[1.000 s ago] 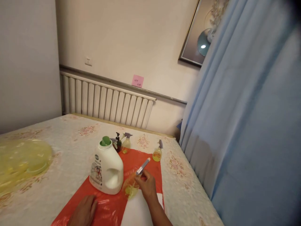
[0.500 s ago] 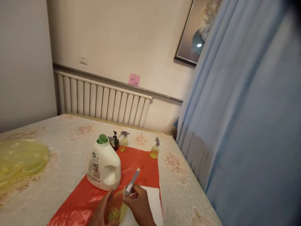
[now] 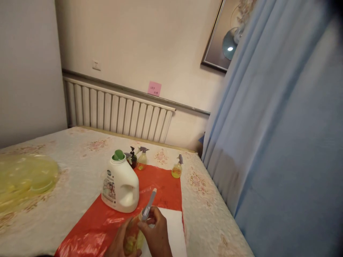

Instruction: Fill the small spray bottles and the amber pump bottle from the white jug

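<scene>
My left hand [image 3: 119, 241] is wrapped round a clear spray bottle [image 3: 133, 240] with yellow liquid in it, low in the middle of the head view. At the bottle's neck, the fingers of my right hand [image 3: 158, 230] are closed on a grey spray head [image 3: 149, 205] with a pale tip, which points up and away from me. Whether the head is screwed tight cannot be seen, as my fingers cover the joint. Just behind the bottle stands a big white detergent jug [image 3: 122, 187] with a green pouring spout.
A red plastic sheet [image 3: 163, 185] and a white sheet [image 3: 174, 228] lie on the flowered cloth [image 3: 80, 167]. Farther back stand two spray bottles [image 3: 142, 160] [image 3: 177, 169] and a dark pump bottle [image 3: 133, 160]. A yellow transparent object [image 3: 29, 178] lies left; a blue curtain [image 3: 273, 125] hangs right.
The grey spray head has tilted slightly more upright and its tip has shifted a little left. Both hands keep their hold. The whole view has moved slightly.
</scene>
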A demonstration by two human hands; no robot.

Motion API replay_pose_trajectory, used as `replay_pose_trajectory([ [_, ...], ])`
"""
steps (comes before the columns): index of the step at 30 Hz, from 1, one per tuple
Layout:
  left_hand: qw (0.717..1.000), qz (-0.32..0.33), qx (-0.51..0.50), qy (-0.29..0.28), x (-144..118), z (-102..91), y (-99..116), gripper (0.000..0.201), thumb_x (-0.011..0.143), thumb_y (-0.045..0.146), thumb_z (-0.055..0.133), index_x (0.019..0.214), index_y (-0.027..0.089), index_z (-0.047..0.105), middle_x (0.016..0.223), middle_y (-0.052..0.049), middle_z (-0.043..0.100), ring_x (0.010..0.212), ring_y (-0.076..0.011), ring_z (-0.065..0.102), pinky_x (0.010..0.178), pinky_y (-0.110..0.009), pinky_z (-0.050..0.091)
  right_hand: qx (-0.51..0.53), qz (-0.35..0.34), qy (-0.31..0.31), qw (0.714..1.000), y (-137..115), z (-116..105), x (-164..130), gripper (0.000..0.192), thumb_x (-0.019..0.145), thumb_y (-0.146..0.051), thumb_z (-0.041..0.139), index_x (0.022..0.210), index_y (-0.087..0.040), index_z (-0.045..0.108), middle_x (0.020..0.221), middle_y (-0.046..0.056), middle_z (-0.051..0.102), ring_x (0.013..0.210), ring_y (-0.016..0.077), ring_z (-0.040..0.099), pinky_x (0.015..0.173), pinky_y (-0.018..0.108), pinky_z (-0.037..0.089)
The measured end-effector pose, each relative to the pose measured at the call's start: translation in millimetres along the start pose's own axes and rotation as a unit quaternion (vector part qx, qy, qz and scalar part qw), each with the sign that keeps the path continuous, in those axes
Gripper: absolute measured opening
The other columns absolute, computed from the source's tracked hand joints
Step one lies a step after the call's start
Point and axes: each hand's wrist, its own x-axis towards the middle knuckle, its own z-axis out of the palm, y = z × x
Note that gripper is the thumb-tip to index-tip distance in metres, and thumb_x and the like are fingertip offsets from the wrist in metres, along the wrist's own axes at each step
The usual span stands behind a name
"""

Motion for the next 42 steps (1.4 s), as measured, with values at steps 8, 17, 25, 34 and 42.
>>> replay_pose_trajectory([
  [8, 1.0, 0.003, 0.028, 0.001, -5, 1.9, 2, 0.083, 0.07, 0.044, 0.075, 0.141, 0.02, 0.04, 0.143, -0.017, 0.056, 0.132, -0.0335, 0.053, 0.109, -0.046, 0.047, 0.022, -0.012, 0.011, 1.0, 3, 1, 3, 0.01, 0.068, -0.011, 0.064, 0.073, -0.02, 0.064, 0.074, 0.0, 0.069, 0.076, 0.0212, 0.065, 0.072, 0.029, 0.05],
  [17, 0.992, 0.011, -0.116, -0.049, -10, -4.0, 29, 0.085, 0.065, 0.056, 0.078, 0.137, 0.023, 0.048, 0.141, -0.016, 0.058, 0.131, -0.0378, 0.052, 0.111, -0.051, 0.042, 0.048, -0.024, -0.047, 0.997, -6, -14, -2, 0.006, 0.069, -0.017, 0.069, 0.075, -0.017, 0.067, 0.075, 0.0, 0.066, 0.078, 0.0203, 0.059, 0.073, 0.028, 0.045],
  [25, 0.95, -0.013, -0.272, -0.153, -13, -5.5, 56, 0.099, 0.061, 0.067, 0.074, 0.143, 0.023, 0.042, 0.144, -0.014, 0.055, 0.136, -0.0399, 0.046, 0.115, -0.052, 0.034, 0.148, -0.021, -0.14, 0.979, -6, -19, -4, 0.025, 0.076, -0.038, 0.073, 0.079, -0.015, 0.062, 0.07, -0.004, 0.053, 0.067, 0.0133, 0.046, 0.062, 0.023, 0.037],
  [34, 0.951, -0.03, -0.257, -0.169, -16, -4.8, 54, 0.081, 0.065, 0.039, 0.078, 0.138, 0.026, 0.045, 0.139, -0.012, 0.058, 0.131, -0.0384, 0.05, 0.112, -0.05, 0.039, 0.137, 0.001, -0.019, 0.99, -1, -10, -3, 0.019, 0.065, -0.009, 0.066, 0.081, -0.017, 0.062, 0.074, -0.003, 0.059, 0.071, 0.0145, 0.052, 0.067, 0.024, 0.043],
  [42, 0.932, -0.024, -0.309, -0.189, -21, -10.3, 68, 0.087, 0.067, 0.038, 0.078, 0.144, 0.028, 0.039, 0.142, -0.01, 0.057, 0.133, -0.0359, 0.048, 0.112, -0.048, 0.037, 0.154, 0.022, -0.023, 0.988, 1, -12, -6, 0.016, 0.064, -0.01, 0.065, 0.078, -0.016, 0.064, 0.068, -0.004, 0.061, 0.066, 0.0143, 0.053, 0.062, 0.023, 0.043],
])
